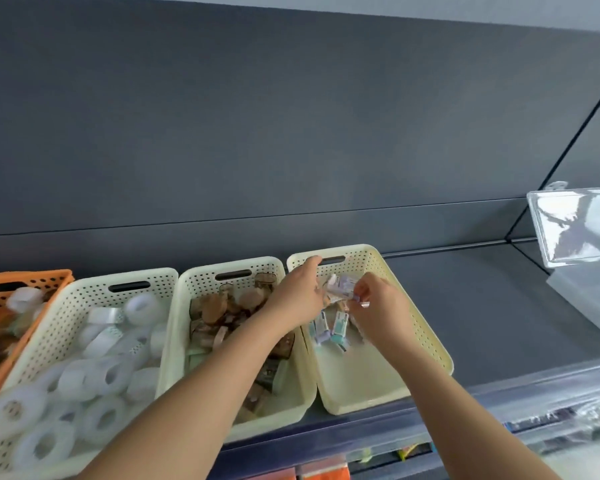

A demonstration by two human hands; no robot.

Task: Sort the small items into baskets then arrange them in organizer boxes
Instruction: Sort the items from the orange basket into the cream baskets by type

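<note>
Four baskets stand in a row on a dark shelf. The right cream basket (426,336) holds several small purple and teal packets (329,329) near its middle. Both my hands are over it. My right hand (378,308) pinches a small pale purple packet (342,285). My left hand (298,294) touches the same packet from the left, its fingers reaching toward the basket's far rim. The middle cream basket (177,336) is full of brown tape rolls (219,311). The left cream basket (70,306) holds white tape rolls (94,372).
An orange basket (49,280) with mixed items stands at the far left. A clear plastic panel (575,226) hangs at the right above the bare shelf (499,306). A clear rail runs along the shelf's front edge (534,396), with orange packs below.
</note>
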